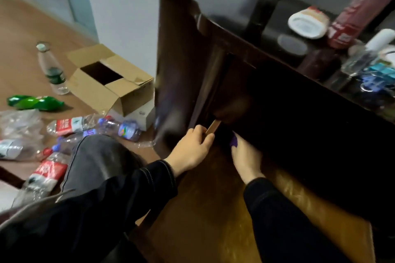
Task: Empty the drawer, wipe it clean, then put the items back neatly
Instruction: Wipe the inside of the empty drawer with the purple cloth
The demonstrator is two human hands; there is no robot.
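Observation:
A dark wooden desk (213, 13) fills the upper right, and the space under its front edge is in deep shadow. The drawer itself cannot be made out in that dark. My left hand (190, 149) pinches a small tan wooden piece (212, 127) at the lower left corner of the dark opening. My right hand (245, 156) reaches into the shadow beside it, with a purple item (234, 141) at its fingers. The right fingertips are hidden in the dark.
On the desk top lie a white jar (306, 23), a red tube (359, 6) and several small bottles and blue packets (376, 70). On the floor at left are an open cardboard box (106, 83), several plastic bottles (94, 126) and a green bottle (35, 102). My knee (100, 160) is below.

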